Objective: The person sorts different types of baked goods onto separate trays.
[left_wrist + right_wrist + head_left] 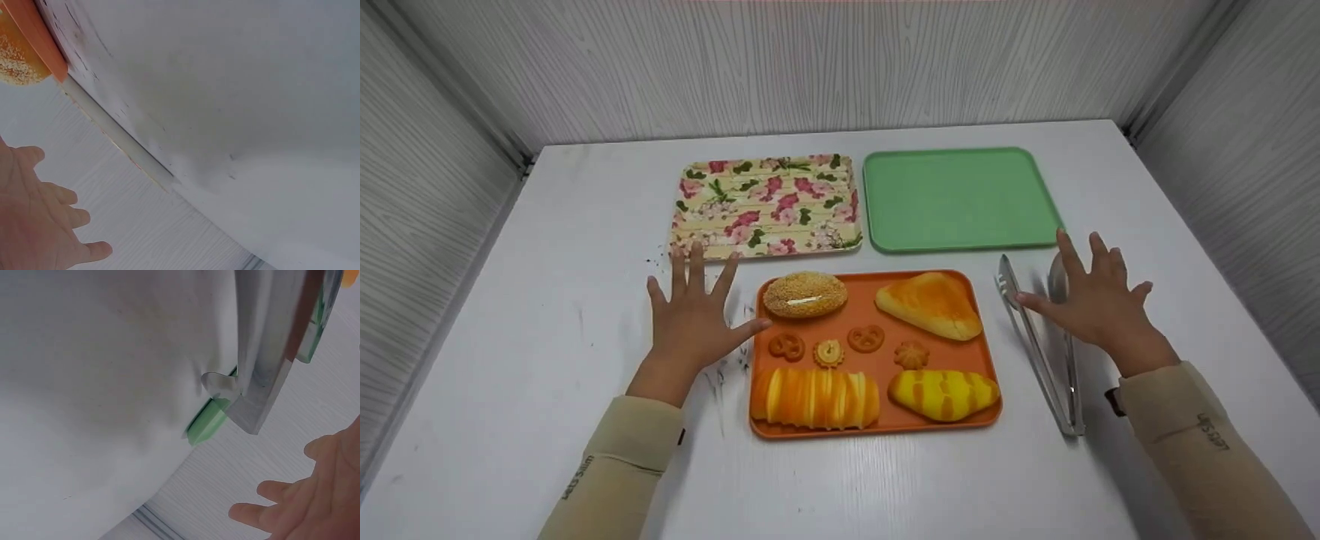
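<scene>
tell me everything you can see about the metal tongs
The tongs look like shiny silver metal, with two long arms joined at the near end and spread apart at the far end. The left tip has slots; the right one looks rounded and is partly hidden by the right hand. They lie on the white table, right of the orange tray and apart from it. The right hand is over them, fingers spread, not gripping them.

Metal tongs, arms apart, joined end near, sit right of the orange tray; right hand splayed by them. Tray's flat, left hand splayed at its left. Load: sesame bun far left, triangular bread far right, ridged loaf near left, yellow bread near right.
</scene>
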Tool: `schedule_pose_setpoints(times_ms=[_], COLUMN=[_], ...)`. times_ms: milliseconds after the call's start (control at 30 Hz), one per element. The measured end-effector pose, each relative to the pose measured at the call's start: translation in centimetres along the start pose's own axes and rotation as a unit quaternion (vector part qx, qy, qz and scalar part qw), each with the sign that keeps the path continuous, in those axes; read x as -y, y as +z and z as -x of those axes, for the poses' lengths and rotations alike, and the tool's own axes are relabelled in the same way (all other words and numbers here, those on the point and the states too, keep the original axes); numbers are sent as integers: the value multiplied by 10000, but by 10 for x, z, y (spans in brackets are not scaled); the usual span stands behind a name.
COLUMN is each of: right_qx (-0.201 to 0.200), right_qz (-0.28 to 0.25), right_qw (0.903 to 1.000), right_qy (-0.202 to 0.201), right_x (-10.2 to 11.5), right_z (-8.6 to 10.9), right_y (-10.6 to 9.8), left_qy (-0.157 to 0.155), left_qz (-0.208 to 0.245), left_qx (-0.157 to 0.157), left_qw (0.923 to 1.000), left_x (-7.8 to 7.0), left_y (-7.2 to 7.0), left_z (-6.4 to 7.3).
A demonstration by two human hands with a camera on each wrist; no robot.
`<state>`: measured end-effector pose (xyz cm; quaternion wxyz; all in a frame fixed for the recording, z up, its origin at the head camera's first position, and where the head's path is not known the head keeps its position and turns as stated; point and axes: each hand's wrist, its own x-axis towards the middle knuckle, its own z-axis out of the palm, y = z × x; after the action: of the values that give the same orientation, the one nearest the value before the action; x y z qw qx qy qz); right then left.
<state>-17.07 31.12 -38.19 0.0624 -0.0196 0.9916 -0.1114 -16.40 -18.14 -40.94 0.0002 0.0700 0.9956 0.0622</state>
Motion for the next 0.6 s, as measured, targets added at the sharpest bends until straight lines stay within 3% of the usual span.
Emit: schedule_pose_setpoints(times_ms=[600], right_qx=[241], right_qz=[-325], right_qw=[9989], right_qy=[238], right_x=[-6], right_z=[21], right_y=[16], left_qy=[143], left_qz=[-157], left_qx=[294], left_qw=[9993], left_x=[0], left_y=[8], left_z=[19])
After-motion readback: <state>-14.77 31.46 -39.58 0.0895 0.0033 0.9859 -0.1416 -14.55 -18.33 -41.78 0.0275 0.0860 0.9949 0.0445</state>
